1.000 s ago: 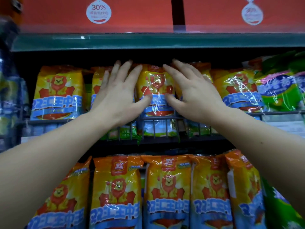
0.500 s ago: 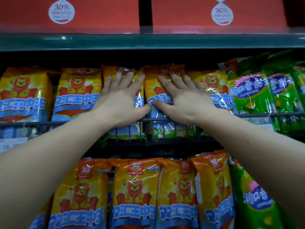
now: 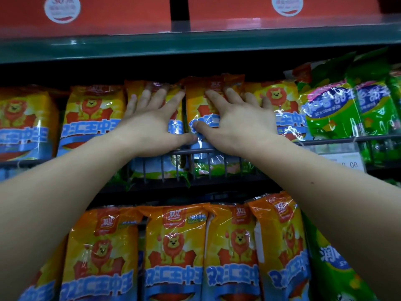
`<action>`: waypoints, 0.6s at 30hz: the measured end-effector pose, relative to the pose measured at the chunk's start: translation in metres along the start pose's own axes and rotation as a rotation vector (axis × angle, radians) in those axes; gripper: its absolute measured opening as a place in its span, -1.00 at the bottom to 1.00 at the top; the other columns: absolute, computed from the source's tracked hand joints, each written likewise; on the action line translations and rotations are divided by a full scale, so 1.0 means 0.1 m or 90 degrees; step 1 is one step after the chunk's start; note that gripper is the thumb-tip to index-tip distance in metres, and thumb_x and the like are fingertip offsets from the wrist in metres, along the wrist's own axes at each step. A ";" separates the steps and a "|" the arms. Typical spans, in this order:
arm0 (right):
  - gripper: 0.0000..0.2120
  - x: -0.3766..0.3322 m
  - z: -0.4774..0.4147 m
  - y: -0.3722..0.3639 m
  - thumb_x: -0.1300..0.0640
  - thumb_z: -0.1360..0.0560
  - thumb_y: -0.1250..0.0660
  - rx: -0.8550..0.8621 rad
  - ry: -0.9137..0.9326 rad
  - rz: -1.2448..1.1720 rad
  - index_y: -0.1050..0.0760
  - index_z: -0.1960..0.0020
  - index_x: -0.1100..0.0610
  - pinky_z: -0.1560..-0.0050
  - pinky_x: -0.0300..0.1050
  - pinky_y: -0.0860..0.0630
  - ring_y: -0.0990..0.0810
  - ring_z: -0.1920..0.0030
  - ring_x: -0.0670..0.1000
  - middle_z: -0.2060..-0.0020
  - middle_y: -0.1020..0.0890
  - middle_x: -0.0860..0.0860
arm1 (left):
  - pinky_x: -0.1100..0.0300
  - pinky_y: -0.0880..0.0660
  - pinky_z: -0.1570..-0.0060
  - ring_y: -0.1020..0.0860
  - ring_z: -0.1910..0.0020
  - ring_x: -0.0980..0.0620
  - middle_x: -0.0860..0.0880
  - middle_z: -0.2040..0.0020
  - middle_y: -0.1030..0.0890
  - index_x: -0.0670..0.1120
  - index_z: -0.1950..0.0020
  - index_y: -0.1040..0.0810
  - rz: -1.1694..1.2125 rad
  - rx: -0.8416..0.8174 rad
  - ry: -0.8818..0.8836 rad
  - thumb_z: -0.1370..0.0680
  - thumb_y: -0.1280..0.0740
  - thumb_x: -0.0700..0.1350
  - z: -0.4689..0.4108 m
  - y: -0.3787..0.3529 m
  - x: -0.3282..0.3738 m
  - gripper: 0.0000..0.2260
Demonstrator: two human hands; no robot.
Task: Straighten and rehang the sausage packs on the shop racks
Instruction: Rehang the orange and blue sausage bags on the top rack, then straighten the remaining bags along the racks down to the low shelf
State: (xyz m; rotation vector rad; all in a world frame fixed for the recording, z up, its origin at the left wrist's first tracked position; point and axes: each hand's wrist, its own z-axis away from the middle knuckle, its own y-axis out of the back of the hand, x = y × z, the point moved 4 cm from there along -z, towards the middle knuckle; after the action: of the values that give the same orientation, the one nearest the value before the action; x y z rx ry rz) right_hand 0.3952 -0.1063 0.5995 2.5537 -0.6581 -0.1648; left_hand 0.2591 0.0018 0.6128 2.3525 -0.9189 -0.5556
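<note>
Orange-yellow sausage packs with a lion picture stand in a row behind a wire rail [image 3: 338, 140] on the upper rack. My left hand [image 3: 152, 124] lies flat with spread fingers on one pack [image 3: 175, 98] in the middle. My right hand [image 3: 236, 122] presses flat on the neighbouring pack [image 3: 197, 101], its fingers reaching onto the pack to the right [image 3: 280, 98]. My two thumbs almost meet above the rail. A second row of the same packs [image 3: 175, 246] hangs on the rack below, partly hidden by my forearms.
Green sausage packs [image 3: 334, 109] fill the right end of the upper rack and another green pack [image 3: 338, 268] sits lower right. A dark green shelf edge [image 3: 195, 44] with red boxes [image 3: 108, 11] on it runs overhead. A price tag [image 3: 345, 161] hangs on the rail.
Both hands have stayed flat on the middle packs and slid slightly further up and in. The view has shifted a little, so the packs sit further right and nearer.
</note>
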 end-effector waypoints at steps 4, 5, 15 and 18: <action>-0.27 -0.01 0.00 0.01 -0.47 -0.50 -0.02 0.006 0.000 0.003 0.05 -0.58 -0.24 -0.48 0.38 -0.01 -0.12 -0.54 0.19 -0.60 -0.09 -0.06 | -0.10 0.28 -0.52 0.26 -0.58 -0.08 0.02 -0.62 0.19 0.37 -0.54 0.16 -0.003 -0.005 0.003 -0.42 -0.14 0.49 0.01 0.00 0.03 -0.21; -0.28 -0.01 0.01 0.00 -0.46 -0.51 -0.02 0.004 0.003 -0.003 0.05 -0.58 -0.24 -0.47 0.39 0.00 -0.11 -0.54 0.20 -0.60 -0.09 -0.06 | -0.10 0.28 -0.52 0.26 -0.58 -0.10 0.00 -0.62 0.18 0.41 -0.52 0.16 0.001 -0.006 0.002 -0.42 -0.14 0.47 0.03 0.00 0.04 -0.24; -0.38 0.32 0.25 0.09 -0.23 -0.58 -0.18 0.062 0.126 -0.131 -0.10 -0.58 -0.15 -0.54 0.13 -0.09 -0.18 -0.55 0.12 -0.60 -0.09 -0.05 | -0.14 0.30 -0.51 0.26 -0.57 -0.15 -0.06 -0.62 0.14 0.40 -0.52 -0.01 0.038 0.054 0.023 -0.29 -0.11 0.38 0.11 0.03 0.20 -0.22; -0.45 0.56 0.36 0.12 -0.15 -0.57 -0.22 0.109 0.151 -0.160 -0.31 -0.51 0.00 -0.40 0.05 -0.33 -0.33 -0.45 0.14 -0.50 -0.34 0.04 | -0.13 0.26 -0.52 0.23 -0.58 -0.08 -0.07 -0.61 0.07 0.23 -0.55 -0.15 0.041 0.109 0.002 -0.31 -0.14 0.31 0.16 0.06 0.35 -0.22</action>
State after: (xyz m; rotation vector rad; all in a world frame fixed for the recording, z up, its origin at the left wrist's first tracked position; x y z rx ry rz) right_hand 0.4309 -0.1582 0.5744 2.7558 -0.2703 0.1149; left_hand 0.2712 -0.0318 0.5985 2.4641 -1.0744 -0.4646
